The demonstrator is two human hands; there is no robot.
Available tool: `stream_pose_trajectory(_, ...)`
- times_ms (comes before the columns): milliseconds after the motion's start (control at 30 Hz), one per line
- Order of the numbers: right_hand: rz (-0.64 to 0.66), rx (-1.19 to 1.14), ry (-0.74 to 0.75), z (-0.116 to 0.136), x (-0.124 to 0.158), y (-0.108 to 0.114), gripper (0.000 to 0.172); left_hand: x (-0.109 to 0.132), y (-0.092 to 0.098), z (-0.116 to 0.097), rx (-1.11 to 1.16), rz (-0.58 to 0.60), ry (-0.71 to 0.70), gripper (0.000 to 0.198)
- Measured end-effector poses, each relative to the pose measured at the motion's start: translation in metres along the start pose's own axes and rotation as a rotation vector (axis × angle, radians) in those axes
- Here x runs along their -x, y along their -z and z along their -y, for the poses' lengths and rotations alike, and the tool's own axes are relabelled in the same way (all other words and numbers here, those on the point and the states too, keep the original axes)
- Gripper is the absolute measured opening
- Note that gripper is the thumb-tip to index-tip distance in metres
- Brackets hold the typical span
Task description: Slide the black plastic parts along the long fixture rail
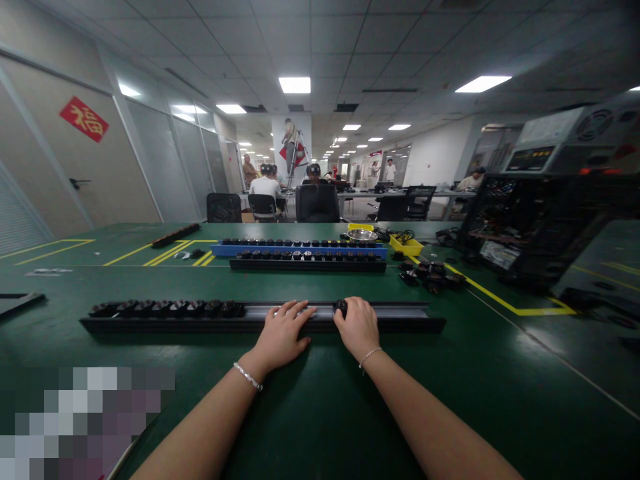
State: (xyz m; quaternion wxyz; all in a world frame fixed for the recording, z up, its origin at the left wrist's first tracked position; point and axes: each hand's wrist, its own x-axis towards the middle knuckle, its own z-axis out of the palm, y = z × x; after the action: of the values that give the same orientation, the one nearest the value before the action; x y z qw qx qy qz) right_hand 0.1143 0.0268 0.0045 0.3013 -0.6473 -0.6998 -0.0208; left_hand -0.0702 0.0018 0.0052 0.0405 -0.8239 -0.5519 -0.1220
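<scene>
A long black rail tray (400, 319) lies across the green table in front of me. Its left part holds a row of several small black parts (170, 308); its right part shows bare grey channel. My left hand (281, 333) rests flat on the tray's front edge, fingers stretched over the channel. My right hand (357, 325) is beside it, fingers curled on a small black part (341, 307) set in the channel. Both wrists wear thin bracelets.
Two more rails of black parts, one black (307, 263) and one blue (300, 249), lie farther back. A yellow bin (406, 245), a metal bowl (363, 235), loose black parts (430, 275) and an open computer case (530, 227) stand at the right. People sit at desks beyond.
</scene>
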Motion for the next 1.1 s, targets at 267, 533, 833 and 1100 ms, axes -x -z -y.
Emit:
stream_pose_trajectory(267,-0.011,0.012,-0.018,-0.006,-0.002,0.003,0.028,0.0,0.0,0.002,0.003,-0.014,-0.017,0.064)
stream_pose_trajectory(533,-0.007,0.02,-0.014,-0.011,-0.006,0.008,0.025,0.0,0.003,0.0,-0.005,0.01,-0.001,0.063)
stream_pose_trajectory(833,-0.02,-0.008,-0.003,-0.015,-0.005,0.008,0.025,0.001,0.002,0.0,-0.003,-0.012,-0.017,0.064)
stream_pose_trajectory(1100,-0.05,0.031,-0.063,-0.019,-0.006,0.01,0.024,0.001,0.002,0.001,0.001,-0.011,-0.023,0.063)
